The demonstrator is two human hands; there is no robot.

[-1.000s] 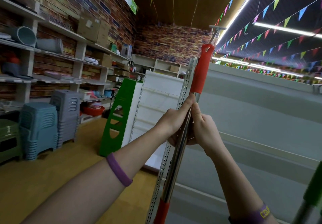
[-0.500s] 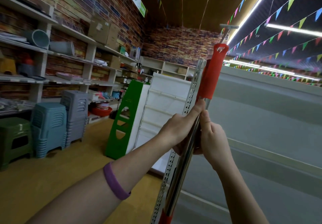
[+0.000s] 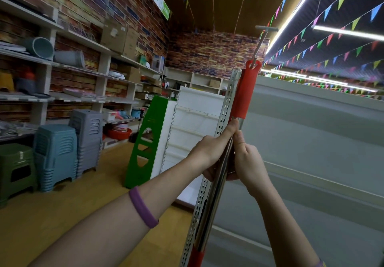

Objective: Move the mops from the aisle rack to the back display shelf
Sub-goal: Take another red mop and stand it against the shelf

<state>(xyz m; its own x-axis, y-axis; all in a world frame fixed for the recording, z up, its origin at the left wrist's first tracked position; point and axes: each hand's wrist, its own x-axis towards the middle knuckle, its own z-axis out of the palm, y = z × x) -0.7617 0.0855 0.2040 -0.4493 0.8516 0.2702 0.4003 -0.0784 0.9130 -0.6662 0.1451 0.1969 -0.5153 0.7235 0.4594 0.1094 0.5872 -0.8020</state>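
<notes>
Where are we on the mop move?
Done: nothing visible. In hand: left hand and right hand both grip the mop shaft, its red end loop apparently on the rack hook. Left: unhook it, carry it to the back display shelf.

Both hands hold a shiny steel mop handle (image 3: 211, 206) that rises nearly upright, just in front of a grey perforated metal upright (image 3: 225, 108) of the aisle rack. The left hand (image 3: 207, 154) wraps the pole from the left, its thumb stretched up along it to the lower edge of the red plastic grip sleeve (image 3: 242, 94). The right hand (image 3: 248, 162) curls round from the other side, thumb up too. The sleeve's top loop is threaded on a thin grey metal hook (image 3: 259, 42) (its far end is a short crossbar). A purple wristband (image 3: 143, 206) circles the left forearm. Stacked grey-blue plastic stools (image 3: 55, 152) stand on the yellow floor (image 3: 52, 214) at left, beneath brick-backed shelving (image 3: 83, 38).
</notes>
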